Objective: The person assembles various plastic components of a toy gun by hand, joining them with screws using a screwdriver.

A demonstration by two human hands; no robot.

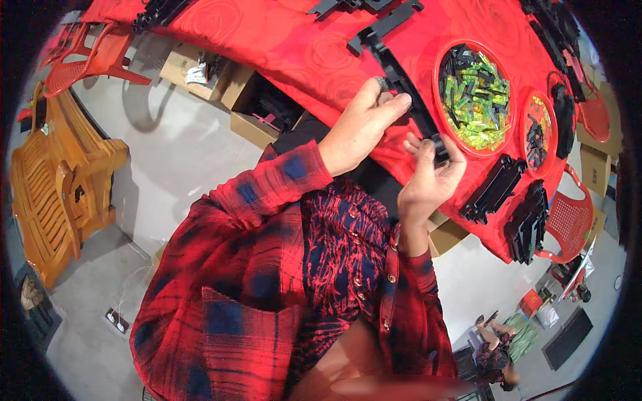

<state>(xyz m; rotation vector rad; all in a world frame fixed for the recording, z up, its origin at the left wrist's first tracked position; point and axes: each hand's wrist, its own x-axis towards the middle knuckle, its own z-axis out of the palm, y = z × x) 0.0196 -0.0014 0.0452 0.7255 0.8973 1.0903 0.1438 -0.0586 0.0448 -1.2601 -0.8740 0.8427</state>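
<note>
A long narrow black plastic strip [416, 110] with raised edges slants between my two hands above the near edge of the red-covered table. My left hand [364, 123] is closed on its side near the middle, thumb and fingers pinching it; something small and grey shows by the fingertips. My right hand [431, 175] grips the strip's near end between thumb and fingers. Just right of the strip stands a red bowl [513, 115] of small yellow-green and black pieces. A smaller red bowl [540, 173] beside it holds black and orange bits.
Black plastic strips [495, 189] lie right of my right hand, and another stack [527, 224] hangs at the table corner. More black parts [394, 23] lie at the far side. Red chairs [567, 224], cardboard boxes [251, 127] and a wooden bench [63, 180] surround the table. Another person [495, 351] is at lower right.
</note>
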